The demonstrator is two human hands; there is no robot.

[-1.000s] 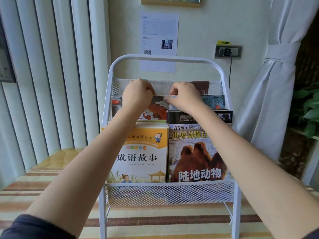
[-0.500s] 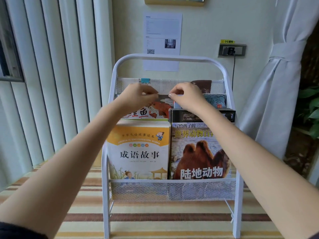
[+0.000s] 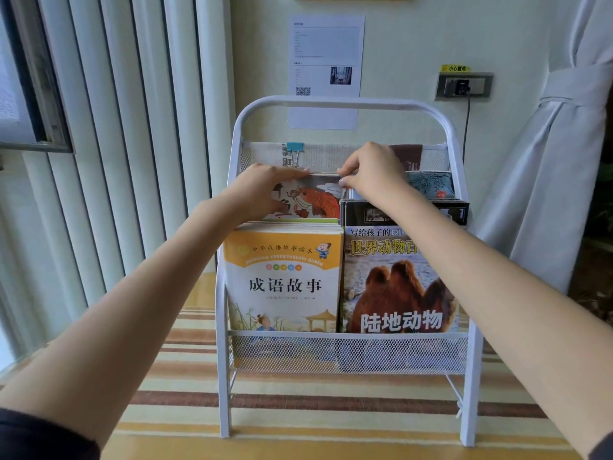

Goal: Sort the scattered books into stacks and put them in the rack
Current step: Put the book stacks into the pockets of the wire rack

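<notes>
A white metal rack (image 3: 345,102) stands before me with mesh tiers. The front tier holds a yellow-and-white storybook (image 3: 283,280) on the left and a camel-cover animal book (image 3: 398,283) on the right. In the middle tier stands a picture book with a red fish (image 3: 311,200). My left hand (image 3: 262,190) rests on its top left edge with fingers stretched along it. My right hand (image 3: 371,172) pinches its top right corner. A blue-green book (image 3: 431,184) stands to the right in that tier. Clipped newspapers (image 3: 315,156) fill the back tier.
The rack stands on a striped rug (image 3: 185,386) against a pale wall. Vertical blinds (image 3: 126,134) hang at the left. A tied white curtain (image 3: 564,154) hangs at the right, beside a wall socket (image 3: 463,86) with a cord.
Both hands have come down from the back tier's top edge to the red-fish book's top edge. The blue clip and newspapers are now uncovered. My view has moved closer.
</notes>
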